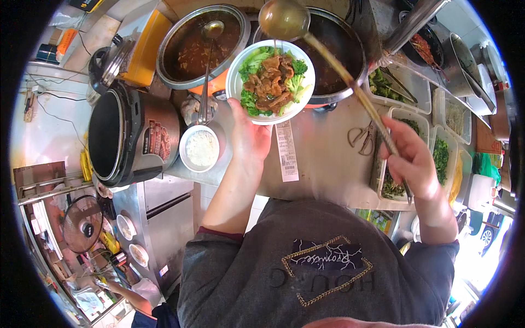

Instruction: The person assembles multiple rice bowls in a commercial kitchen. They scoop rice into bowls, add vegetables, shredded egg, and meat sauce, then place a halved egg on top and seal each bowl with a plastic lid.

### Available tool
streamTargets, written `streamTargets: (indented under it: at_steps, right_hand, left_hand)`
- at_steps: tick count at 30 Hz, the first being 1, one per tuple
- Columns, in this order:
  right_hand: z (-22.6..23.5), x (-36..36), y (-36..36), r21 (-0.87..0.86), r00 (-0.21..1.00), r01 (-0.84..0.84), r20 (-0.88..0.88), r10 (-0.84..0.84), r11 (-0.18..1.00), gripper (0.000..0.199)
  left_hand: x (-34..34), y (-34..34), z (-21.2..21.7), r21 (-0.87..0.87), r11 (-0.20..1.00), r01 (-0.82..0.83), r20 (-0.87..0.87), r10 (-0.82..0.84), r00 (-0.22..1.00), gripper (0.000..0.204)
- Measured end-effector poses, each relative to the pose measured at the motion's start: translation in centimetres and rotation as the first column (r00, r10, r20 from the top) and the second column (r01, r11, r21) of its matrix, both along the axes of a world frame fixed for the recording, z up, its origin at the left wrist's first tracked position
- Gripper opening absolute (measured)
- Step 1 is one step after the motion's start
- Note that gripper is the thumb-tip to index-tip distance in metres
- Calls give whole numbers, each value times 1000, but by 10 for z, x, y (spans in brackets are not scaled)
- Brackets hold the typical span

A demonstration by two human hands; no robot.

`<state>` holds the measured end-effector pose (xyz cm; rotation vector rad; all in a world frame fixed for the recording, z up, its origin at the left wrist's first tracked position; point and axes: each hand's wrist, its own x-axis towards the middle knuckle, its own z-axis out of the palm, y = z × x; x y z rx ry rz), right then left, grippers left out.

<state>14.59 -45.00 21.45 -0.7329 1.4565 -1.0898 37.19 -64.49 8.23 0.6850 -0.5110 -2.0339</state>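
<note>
Broadly, the steel table [322, 158] spreads across the middle of the view, crowded with cookware. At its left edge stands an open rice cooker [128, 136], dark inside, and behind it a wide pot [199, 46] of brown broth with a ladle resting in it. To the right of that pot sits a second large pot [336, 54] of dark liquid, partly covered by what the person holds. Along the right side run several clear plastic tubs [415, 87] of chopped greens and other trimmings, with a pair of scissors [362, 136] lying on the table just beside them. The left hand [249, 131] reaches forward from the lower edge, its fingers clasped under and around the rim of a white bowl [270, 82], which is held up in the air in front of the two pots; the bowl is filled with green broccoli and brown slices of meat. The right hand [413, 158] has its fingers clenched on the long handle of a metal ladle [284, 19], whose round bowl hangs just above the far rim of the white bowl, tilted, with a thin stream running down. Near the cooker, a small white dish [200, 148] holds white rice, and a narrow paper slip [287, 150] lies flat on the table beside the left wrist.
</note>
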Motion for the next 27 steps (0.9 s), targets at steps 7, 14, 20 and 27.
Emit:
streamTargets:
  at_steps: [7, 14, 20, 27]
  right_hand:
    - [-53, 0, -55, -28, 966, 147, 219, -138, 989, 65]
    - [-115, -6, -66, -33, 879, 256, 424, -218, 966, 52]
    - [-171, -6, -25, 95, 757, 345, 560, -337, 934, 44]
    - [-276, 47, 61, 603, 820, 327, 201, -535, 728, 43]
  left_hand:
    - [19, 17, -8, 66, 997, -45, 78, 39, 996, 64]
    - [76, 55, -19, 90, 996, -23, 160, 8, 987, 71]
    - [141, 94, -56, 185, 974, -128, 277, 73, 958, 70]
    - [183, 129, -129, 274, 932, -238, 458, 92, 884, 69]
